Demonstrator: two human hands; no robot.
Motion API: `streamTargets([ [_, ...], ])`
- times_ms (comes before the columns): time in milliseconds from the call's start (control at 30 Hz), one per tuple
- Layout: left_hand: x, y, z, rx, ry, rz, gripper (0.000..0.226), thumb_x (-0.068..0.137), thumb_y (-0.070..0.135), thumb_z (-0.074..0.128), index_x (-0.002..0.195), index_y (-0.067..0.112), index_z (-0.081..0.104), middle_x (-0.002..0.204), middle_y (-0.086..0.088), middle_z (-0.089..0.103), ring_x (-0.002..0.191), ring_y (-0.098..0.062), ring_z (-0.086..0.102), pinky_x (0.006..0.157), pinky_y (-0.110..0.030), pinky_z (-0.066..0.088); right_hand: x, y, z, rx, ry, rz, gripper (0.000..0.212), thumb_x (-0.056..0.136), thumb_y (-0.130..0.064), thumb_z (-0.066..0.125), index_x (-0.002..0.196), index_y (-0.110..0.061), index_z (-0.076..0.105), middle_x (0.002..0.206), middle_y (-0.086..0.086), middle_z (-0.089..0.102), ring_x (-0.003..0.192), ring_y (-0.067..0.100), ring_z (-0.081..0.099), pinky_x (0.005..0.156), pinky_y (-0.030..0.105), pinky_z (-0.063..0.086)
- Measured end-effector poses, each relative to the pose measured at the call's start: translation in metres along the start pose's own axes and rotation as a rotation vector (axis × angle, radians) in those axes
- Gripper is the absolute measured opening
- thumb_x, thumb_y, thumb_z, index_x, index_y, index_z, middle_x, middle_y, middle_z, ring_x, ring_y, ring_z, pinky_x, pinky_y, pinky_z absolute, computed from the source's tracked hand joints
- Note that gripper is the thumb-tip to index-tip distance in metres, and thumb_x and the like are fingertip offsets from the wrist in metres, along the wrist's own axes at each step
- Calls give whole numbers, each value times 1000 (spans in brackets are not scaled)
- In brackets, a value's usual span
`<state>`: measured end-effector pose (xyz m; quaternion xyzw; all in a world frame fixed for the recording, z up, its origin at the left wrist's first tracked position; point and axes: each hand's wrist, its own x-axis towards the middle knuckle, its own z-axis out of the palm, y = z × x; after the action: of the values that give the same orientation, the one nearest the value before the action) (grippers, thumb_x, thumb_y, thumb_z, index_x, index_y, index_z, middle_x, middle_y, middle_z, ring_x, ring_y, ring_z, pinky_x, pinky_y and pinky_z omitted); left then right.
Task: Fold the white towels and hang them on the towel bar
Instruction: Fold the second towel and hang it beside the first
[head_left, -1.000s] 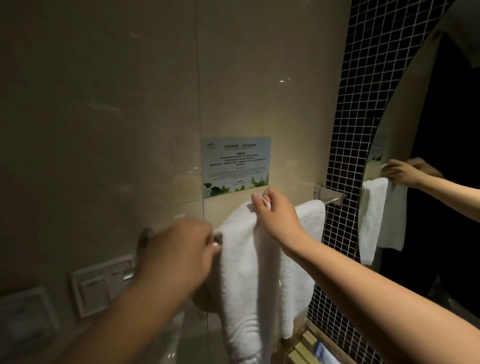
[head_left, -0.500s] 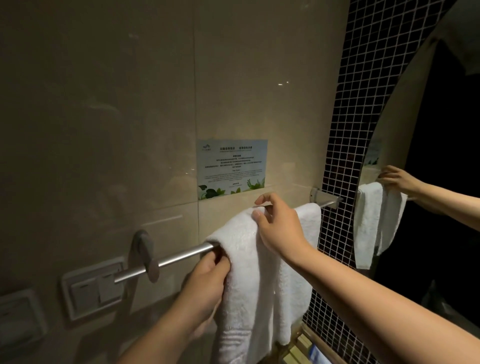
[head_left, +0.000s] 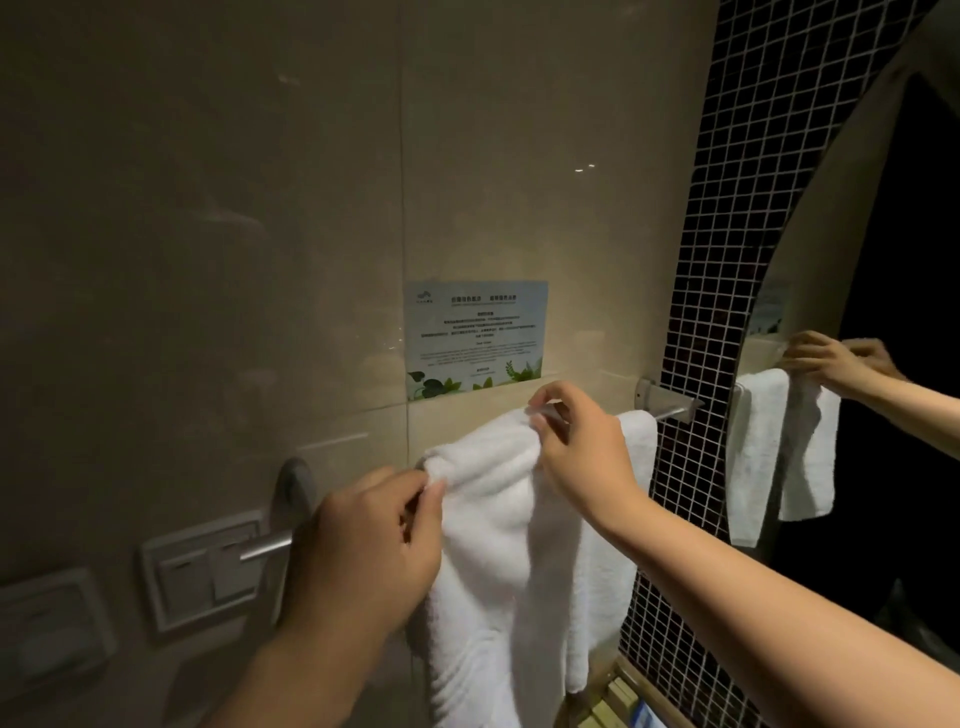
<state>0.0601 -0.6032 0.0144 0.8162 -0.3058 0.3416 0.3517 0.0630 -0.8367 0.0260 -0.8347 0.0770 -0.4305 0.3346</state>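
A folded white towel (head_left: 498, 525) hangs over the metal towel bar (head_left: 267, 546) on the beige wall. My left hand (head_left: 371, 540) pinches the towel's left top edge at the bar. At the towel's right top edge, my right hand (head_left: 576, 447) grips the cloth over the bar. A second white towel (head_left: 636, 457) hangs behind it further right, partly hidden. The bar's right bracket (head_left: 660, 400) shows beyond my right hand.
A wall switch plate (head_left: 202, 566) and another plate (head_left: 47, 629) sit low on the left. A printed notice (head_left: 475, 338) is stuck above the bar. Black mosaic tiles (head_left: 727, 260) and a mirror (head_left: 857, 364) reflecting my hands and the towels are on the right.
My left hand has risen from under the towel's left side to pinch its top edge at the bar. My right hand stays at the right top edge.
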Motion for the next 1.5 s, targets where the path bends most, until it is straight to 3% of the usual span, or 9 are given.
streamTargets([
  [100,3,1,-19,261,121,57,7,86,28,69,82,24,73,71,6,67,56,-24,60,51,-28,43,2,-2,0,23,22,-15,15,96,-15,64,94,-31,63,90,-15,72,91,1,68,80,27,56],
  [267,1,-19,-12,461,-12,34,16,84,39,70,83,23,72,83,2,65,76,-24,60,66,-34,44,-17,4,16,-176,-136,-79,6,98,-27,58,100,-32,61,87,-8,67,89,16,60,71,35,50],
  [500,0,-23,-14,276,-50,-7,12,89,31,56,79,32,64,79,16,64,77,-16,57,76,-33,35,-35,11,16,-114,-48,53,29,101,-40,51,125,-24,50,97,0,62,100,24,60,78,36,44],
  [700,5,-19,-14,195,-210,-7,38,77,20,78,105,39,60,101,21,63,88,-11,57,96,-43,45,-46,9,17,180,-200,340,53,102,-38,54,145,-19,27,149,4,45,129,29,53,106,37,42],
  [800,9,-20,-12,280,-280,61,44,71,16,83,108,36,68,103,16,69,90,-16,65,87,-41,46,-47,14,18,248,-129,386,44,98,-37,63,133,-27,38,138,3,53,123,29,57,105,50,48],
  [1067,21,-18,-9,304,-311,184,39,74,1,72,93,35,65,93,13,62,82,-18,61,69,-35,43,-39,16,14,442,-212,591,35,98,-33,66,125,-19,48,146,4,46,126,23,52,82,27,44],
  [1300,41,-15,-20,237,-306,133,42,80,4,72,105,37,74,102,16,63,99,-12,57,78,-27,45,-21,10,-7,58,-103,140,17,89,-31,74,101,-29,62,78,-11,60,66,4,53,64,23,43],
  [1400,38,-6,-17,322,-352,142,38,85,11,63,108,40,71,110,18,60,105,-15,56,78,-33,46,-24,8,-5,-238,-118,-12,21,94,-39,65,113,-30,63,110,3,60,105,20,56,80,30,46],
  [1500,29,4,-9,327,-312,161,26,89,24,61,110,38,69,109,19,63,94,-10,63,58,-20,23,-28,6,0,-353,-61,-169,21,96,-39,61,115,-33,67,133,8,50,126,26,43,94,38,45],
])
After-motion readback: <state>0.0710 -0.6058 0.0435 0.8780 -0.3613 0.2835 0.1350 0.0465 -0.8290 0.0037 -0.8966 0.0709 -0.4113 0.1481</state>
